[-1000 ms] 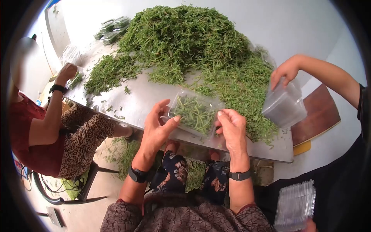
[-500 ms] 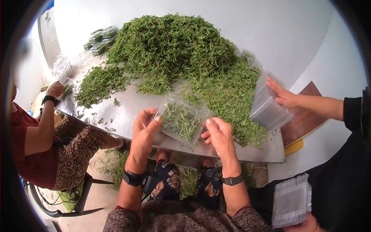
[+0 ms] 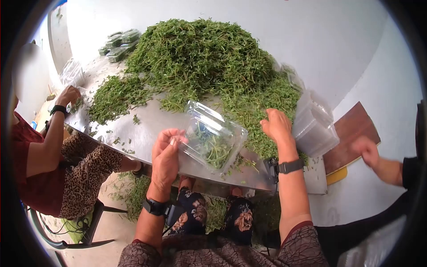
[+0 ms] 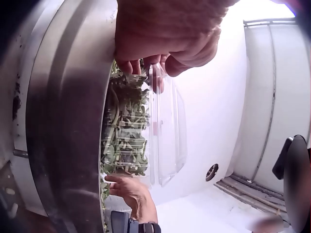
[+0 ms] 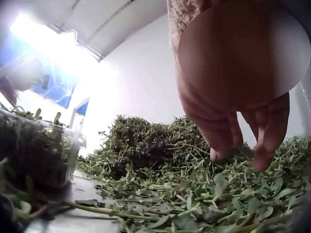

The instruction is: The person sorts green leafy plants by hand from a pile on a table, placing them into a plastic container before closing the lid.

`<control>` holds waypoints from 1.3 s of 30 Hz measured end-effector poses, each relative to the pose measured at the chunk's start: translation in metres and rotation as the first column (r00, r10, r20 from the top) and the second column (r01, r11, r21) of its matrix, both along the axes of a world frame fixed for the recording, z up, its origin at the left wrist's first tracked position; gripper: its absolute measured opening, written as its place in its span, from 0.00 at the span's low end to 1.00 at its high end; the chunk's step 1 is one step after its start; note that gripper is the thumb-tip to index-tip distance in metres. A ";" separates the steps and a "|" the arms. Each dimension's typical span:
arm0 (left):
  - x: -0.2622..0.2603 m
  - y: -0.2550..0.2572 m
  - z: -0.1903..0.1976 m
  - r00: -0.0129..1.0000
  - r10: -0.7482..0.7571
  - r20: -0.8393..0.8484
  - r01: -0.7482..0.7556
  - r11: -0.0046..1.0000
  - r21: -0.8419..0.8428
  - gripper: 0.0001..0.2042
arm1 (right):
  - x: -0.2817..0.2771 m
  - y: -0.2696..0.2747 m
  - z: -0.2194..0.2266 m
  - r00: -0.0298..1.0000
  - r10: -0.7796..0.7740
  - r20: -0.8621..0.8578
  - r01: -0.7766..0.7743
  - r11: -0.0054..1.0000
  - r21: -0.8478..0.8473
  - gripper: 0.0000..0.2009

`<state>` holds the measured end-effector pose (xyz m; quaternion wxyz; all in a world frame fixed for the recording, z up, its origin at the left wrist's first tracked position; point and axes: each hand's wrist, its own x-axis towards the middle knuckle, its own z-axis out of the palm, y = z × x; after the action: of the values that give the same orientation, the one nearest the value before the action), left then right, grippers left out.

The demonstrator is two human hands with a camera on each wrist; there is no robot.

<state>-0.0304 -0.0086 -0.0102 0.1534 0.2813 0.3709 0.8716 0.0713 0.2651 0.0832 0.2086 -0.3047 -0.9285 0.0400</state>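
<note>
My left hand pinches the left edge of a clear plastic box, whose lid stands raised on the far side; green stems lie inside it. In the left wrist view the fingers of my left hand hold the box's rim, with greens behind the clear wall. Right of the box, my right hand is over the spread greens, fingers pointing down. The right wrist view shows my right hand with fingers apart, just above the leaves, nothing held between them.
A tall heap of greens covers the metal table's back. Filled boxes sit at the back left, stacked empty containers at the right. One person sits at left; another person's hand is at right.
My right hand has left the box and moved right over the greens. The box's lid now stands raised. The other person's hand has let go of the stacked containers and moved right.
</note>
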 end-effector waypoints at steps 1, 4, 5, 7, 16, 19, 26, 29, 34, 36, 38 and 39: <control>0.001 -0.001 0.001 0.998 -0.020 0.052 0.019 1.000 0.019 0.15 | -0.004 0.003 0.003 0.993 -0.006 0.114 0.010 0.999 -0.036 0.16; 0.002 -0.002 0.000 0.992 -0.025 0.125 0.021 0.999 0.029 0.12 | -0.015 0.015 -0.004 0.968 -0.005 0.250 0.017 0.999 -0.045 0.19; 0.002 -0.001 -0.001 0.989 -0.008 0.146 0.005 1.000 0.019 0.11 | -0.018 0.021 -0.012 0.962 -0.002 0.273 0.008 1.000 -0.020 0.18; 0.002 -0.001 -0.002 0.990 0.004 0.139 -0.007 1.000 0.019 0.10 | -0.023 0.030 -0.028 0.976 0.004 0.217 -0.011 0.999 0.033 0.10; 0.004 0.000 0.001 0.981 0.073 0.178 -0.084 0.995 0.058 0.07 | -0.017 0.052 -0.022 0.974 0.090 -0.209 -0.152 0.941 -0.302 0.06; 0.004 0.001 0.000 0.976 0.102 0.194 -0.114 0.992 0.056 0.05 | -0.014 0.049 -0.018 0.980 0.087 -0.181 -0.144 0.934 -0.326 0.08; 0.005 0.003 0.001 0.975 0.126 0.184 -0.137 0.989 0.048 0.03 | -0.023 0.022 -0.017 0.988 0.105 0.116 -0.084 0.981 -0.176 0.15; 0.006 0.003 0.004 0.971 0.144 0.191 -0.152 0.988 0.025 0.03 | -0.030 0.027 -0.028 0.980 0.158 0.118 -0.155 0.987 -0.035 0.11; 0.007 0.002 0.003 0.965 0.141 0.221 -0.148 0.989 0.018 0.03 | -0.025 0.028 -0.021 0.979 0.204 0.015 -0.203 0.978 -0.038 0.07; 0.005 0.004 -0.001 0.964 0.145 0.221 -0.157 0.987 0.039 0.03 | -0.019 0.023 -0.010 0.971 0.225 -0.084 -0.231 0.971 -0.062 0.05; 0.006 0.004 0.002 0.962 0.140 0.233 -0.155 0.987 0.046 0.03 | -0.014 0.012 0.007 0.950 0.210 -0.229 -0.289 0.868 -0.403 0.04; 0.007 0.004 0.003 0.965 0.140 0.220 -0.152 0.988 0.037 0.03 | -0.008 -0.003 0.025 0.961 0.223 -0.164 -0.277 0.789 -0.549 0.09</control>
<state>-0.0237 -0.0050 -0.0076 0.1207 0.1603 0.3484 0.9156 0.0632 0.2625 0.1079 0.1435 -0.2251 -0.8960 0.3550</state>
